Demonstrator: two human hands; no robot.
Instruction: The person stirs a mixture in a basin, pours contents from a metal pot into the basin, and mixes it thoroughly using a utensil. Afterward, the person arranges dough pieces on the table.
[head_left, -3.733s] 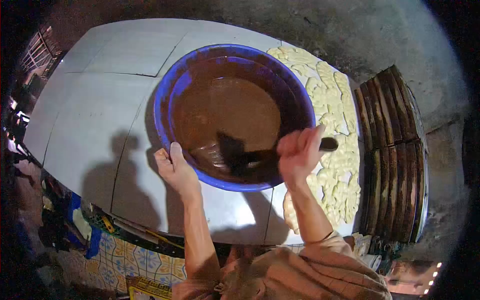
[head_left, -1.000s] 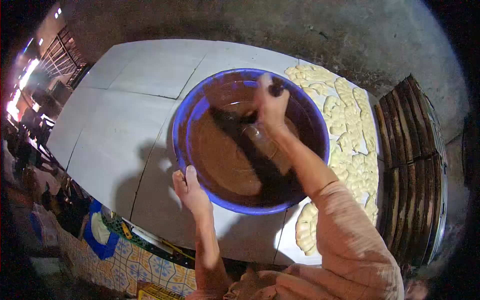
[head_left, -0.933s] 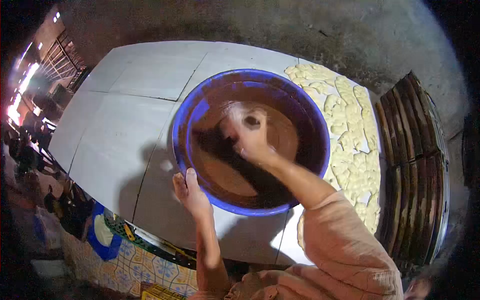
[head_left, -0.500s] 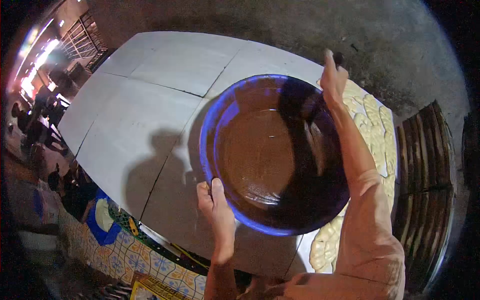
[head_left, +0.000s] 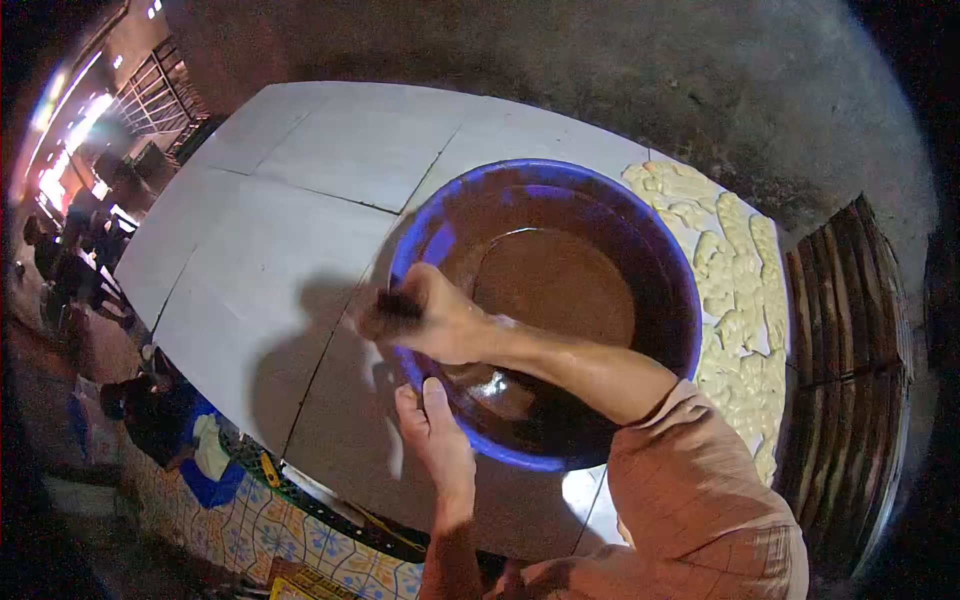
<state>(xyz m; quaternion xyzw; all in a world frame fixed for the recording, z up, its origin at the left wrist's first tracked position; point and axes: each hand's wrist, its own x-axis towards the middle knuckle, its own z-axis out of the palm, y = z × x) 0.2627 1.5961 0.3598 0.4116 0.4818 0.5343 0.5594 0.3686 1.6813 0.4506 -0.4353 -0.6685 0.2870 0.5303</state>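
Note:
A wide blue-purple basin (head_left: 545, 462) stands on the white table; its inside looks brown and wet, with bright glints. My left hand (head_left: 438, 430) grips the near left rim, thumb on top. Across the basin reaches my right arm, and my right hand (head_left: 440, 320) is closed over the left rim, smeared by motion. A dark, bristly thing like a brush (head_left: 398, 308) shows at that fist; its exact kind is blurred. Pale, lumpy pieces that look like dough (head_left: 740, 300) cover the table to the right of the basin.
The tiled white table (head_left: 250, 240) extends left and away. Dark slatted racks or stacked trays (head_left: 850, 300) stand right of it. Beyond the left edge are a person (head_left: 150, 410), a blue bag (head_left: 212, 480) and a patterned floor (head_left: 290, 530).
My right hand has swung from the basin's far right side across to its left rim, carrying the dark thing. My left hand stays on the rim.

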